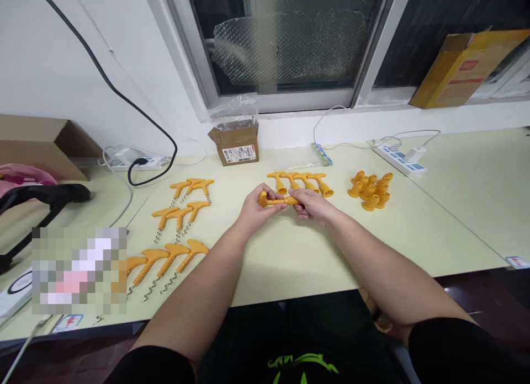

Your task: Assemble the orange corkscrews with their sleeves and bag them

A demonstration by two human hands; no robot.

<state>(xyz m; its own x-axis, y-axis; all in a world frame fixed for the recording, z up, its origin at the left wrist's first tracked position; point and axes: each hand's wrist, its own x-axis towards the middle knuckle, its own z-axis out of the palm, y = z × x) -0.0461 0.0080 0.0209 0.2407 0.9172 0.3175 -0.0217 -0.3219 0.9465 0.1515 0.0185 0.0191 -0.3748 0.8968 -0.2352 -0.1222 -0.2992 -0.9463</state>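
My left hand [259, 207] is closed around the T-shaped handle of a yellow corkscrew piece [273, 202]. At its other end, my right hand [312, 205] grips a yellow cone-shaped sleeve [291, 200], in line with the threaded shaft. The metal spiral of this piece is hidden. Just behind my hands stand several yellow handles joined to cones [327, 190]. Loose yellow cones [368, 192] are clustered to the right. On the left lie rows of yellow T-handles [179, 218] with bare metal spirals.
A small cardboard box [240, 147] and a clear plastic bag [300, 158] are by the wall. Power strips [399, 159] with cables sit at the back. A black curved frame [45, 199] and a larger box [35, 144] occupy the left.
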